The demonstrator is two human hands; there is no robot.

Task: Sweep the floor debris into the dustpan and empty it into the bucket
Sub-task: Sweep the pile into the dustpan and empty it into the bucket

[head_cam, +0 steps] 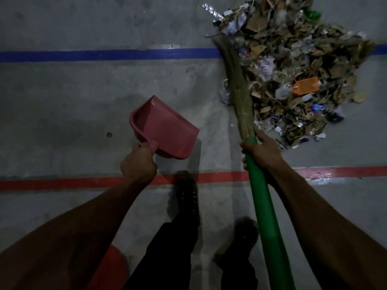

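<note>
Your left hand (138, 162) grips the handle of a pink dustpan (165, 127), held tilted above the grey floor (62, 97), its open mouth beyond your fingers and facing right. Your right hand (260, 152) wraps the green broom (266, 206) where handle meets bristles; the bristles reach ahead of your fingertips, along the left edge of a heap of debris (293, 70). A red floor line (62, 182) crosses beneath both wrists, a blue one (104, 55) well beyond the fingers.

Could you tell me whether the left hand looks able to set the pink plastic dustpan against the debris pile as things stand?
Probably yes: the left hand holds the pink plastic dustpan, with bare floor up to the grass broom edging the debris pile.
</note>
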